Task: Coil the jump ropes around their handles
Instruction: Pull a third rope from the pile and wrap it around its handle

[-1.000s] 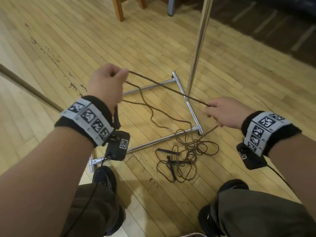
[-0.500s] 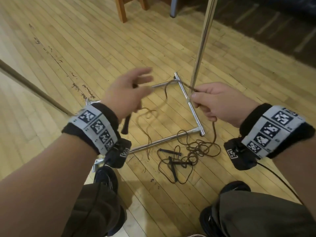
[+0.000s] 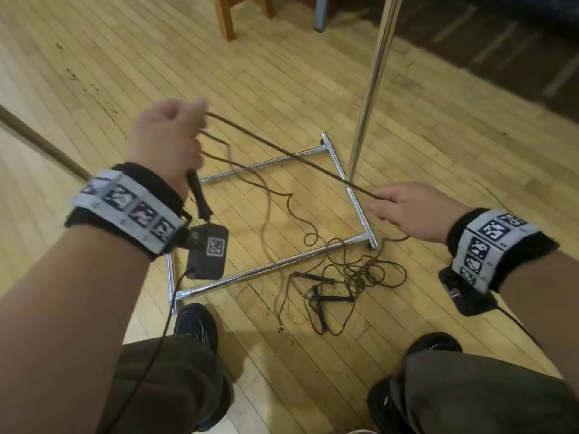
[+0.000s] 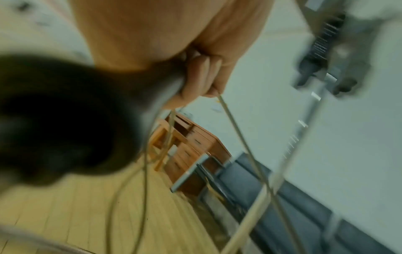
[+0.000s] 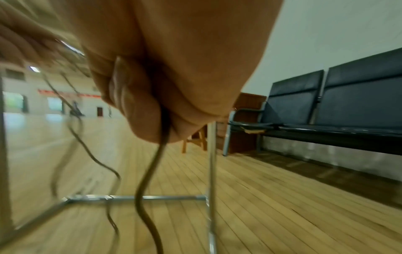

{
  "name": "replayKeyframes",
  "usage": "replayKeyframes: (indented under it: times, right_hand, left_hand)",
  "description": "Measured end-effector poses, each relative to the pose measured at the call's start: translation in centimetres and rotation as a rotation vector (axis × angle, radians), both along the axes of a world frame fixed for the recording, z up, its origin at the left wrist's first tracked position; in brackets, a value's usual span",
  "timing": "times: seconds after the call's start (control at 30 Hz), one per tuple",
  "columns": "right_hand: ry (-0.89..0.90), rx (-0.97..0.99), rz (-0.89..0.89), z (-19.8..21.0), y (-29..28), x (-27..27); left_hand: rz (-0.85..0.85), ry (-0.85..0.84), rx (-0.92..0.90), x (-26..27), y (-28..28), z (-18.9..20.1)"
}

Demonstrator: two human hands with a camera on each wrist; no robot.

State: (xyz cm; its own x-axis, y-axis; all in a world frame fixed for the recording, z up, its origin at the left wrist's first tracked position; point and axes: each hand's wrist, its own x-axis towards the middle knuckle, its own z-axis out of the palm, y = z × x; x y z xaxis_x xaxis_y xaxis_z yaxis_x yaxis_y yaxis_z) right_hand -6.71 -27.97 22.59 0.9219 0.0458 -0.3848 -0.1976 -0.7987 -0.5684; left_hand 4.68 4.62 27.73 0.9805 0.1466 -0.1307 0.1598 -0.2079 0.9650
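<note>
- Left hand first: my fist is clenched round a dark handle whose end pokes out below the wrist, with a few turns of brown rope gathered at the knuckles.
- Change to call: half a second ago this hand had its fingers spread and sat close to the other; now it's closed again and the two have drawn well apart, so I'd say one more turn has just gone on and I'm feeding the next.
- Moving right, the rope runs taut and straight from the left fist across the chrome stand base on the floor.
- Right hand pinches that taut line between curled fingers and thumb; slack drops from it towards the floor.
- Below and between the hands, the loose pile of rope lies tangled on the floorboards with more dark handles in it, so plenty is left to coil.
- Edges: the upright pole stands just behind the taut rope, and slack crosses the base's bars; a wide sweep could snag there.
- Open room looks best to my left, over bare boards.
</note>
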Motion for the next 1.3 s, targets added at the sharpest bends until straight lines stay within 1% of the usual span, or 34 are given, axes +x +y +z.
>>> replayKeyframes:
  times: [0.03, 0.07, 0.1, 0.13, 0.17, 0.23, 0.33, 0.4, 0.47, 0.53, 0.63, 0.73, 0.8, 0.83, 0.9, 0.97, 1.03, 1.07, 1.13, 1.17, 1.2, 1.23, 1.27, 1.3]
  right_hand:
    - [0.023, -0.010, -0.014, -0.6, -1.0, -0.3]
    - [0.051, -0.027, -0.021, -1.1, -1.7, -0.5]
    - [0.089, -0.066, -0.029, -1.5, -2.0, -0.8]
    - [0.120, -0.113, -0.034, -1.7, -2.2, -0.9]
    - [0.127, -0.149, -0.032, -1.7, -2.1, -0.8]
    - [0.081, -0.162, -0.027, -1.1, -1.4, -0.2]
    - [-0.004, -0.097, -0.009, 1.1, 0.3, 0.8]
    - [-0.019, -0.073, 0.036, 2.3, 1.6, 0.7]
    - [-0.021, -0.097, 0.093, 2.9, 2.5, 0.5]
    - [-0.029, -0.108, 0.117, 3.3, 3.0, 0.4]
    - [-0.034, -0.107, 0.178, 3.9, 3.8, 0.1]
    - [-0.065, -0.054, 0.237, 4.5, 5.0, -0.2]
    - [-0.091, -0.022, 0.266, 4.5, 5.4, -0.2]
    - [-0.091, -0.010, 0.273, 4.4, 5.4, -0.3]
    - [-0.071, 0.030, 0.256, 4.0, 5.0, -0.5]
    - [-0.049, 0.061, 0.211, 3.1, 4.1, -0.6]
    - [-0.027, 0.028, 0.146, 1.8, 2.5, -0.6]
    - [-0.003, -0.008, 0.112, 1.1, 1.4, -0.6]
    - [0.087, -0.093, 0.024, 0.0, -0.9, -0.8]
    - [0.134, -0.118, -0.024, -0.4, -1.8, -1.0]
    - [0.164, -0.131, -0.056, -0.6, -2.4, -1.1]
    - [0.173, -0.137, -0.064, -0.6, -2.5, -1.1]
    - [0.166, -0.136, -0.052, -0.3, -2.0, -0.9]
    - [0.147, -0.123, -0.027, 0.3, -1.3, -0.7]
  left_hand:
    - [0.114, 0.019, -0.063, 0.8, 1.1, 0.2]
    - [0.195, 0.037, -0.080, 1.3, 2.0, 0.1]
    - [0.240, 0.052, -0.059, 1.5, 2.4, -0.3]
    - [0.249, 0.059, -0.011, 1.5, 2.6, -0.7]
    - [0.222, 0.058, 0.034, 1.5, 2.5, -1.2]
    - [0.106, 0.069, 0.069, 1.1, 1.8, -1.9]
    - [-0.071, 0.119, 0.080, 0.3, 0.4, -2.6]
    - [-0.165, 0.107, 0.148, -0.2, -0.7, -2.9]
    - [-0.223, 0.085, 0.216, -0.6, -1.5, -3.1]
    - [-0.323, 0.081, 0.221, -1.4, -2.2, -3.2]
    - [-0.650, 0.092, 0.197, -3.1, -3.8, -2.9]
    - [-0.953, 0.118, 0.246, -5.0, -5.7, -2.9]
    - [-1.070, 0.152, 0.255, -5.6, -6.4, -2.8]
    - [-1.079, 0.169, 0.238, -5.6, -6.4, -2.7]
    - [-1.036, 0.166, 0.213, -5.3, -5.8, -2.2]
    - [-0.931, 0.090, 0.228, -4.5, -4.7, -1.7]
    - [-0.769, 0.029, 0.205, -3.5, -3.3, -1.4]
    - [-0.666, 0.012, 0.153, -2.8, -2.4, -1.1]
    - [-0.433, 0.006, -0.023, -1.3, -0.4, -0.3]
    - [-0.339, -0.005, -0.077, -0.6, 0.5, 0.0]
    - [-0.283, -0.024, -0.062, -0.1, 1.2, 0.0]
    - [-0.266, -0.048, 0.024, 0.2, 1.6, -0.3]
    - [-0.289, -0.067, 0.178, 0.3, 1.7, -0.8]
    - [-0.348, -0.067, 0.364, 0.0, 1.4, -1.2]
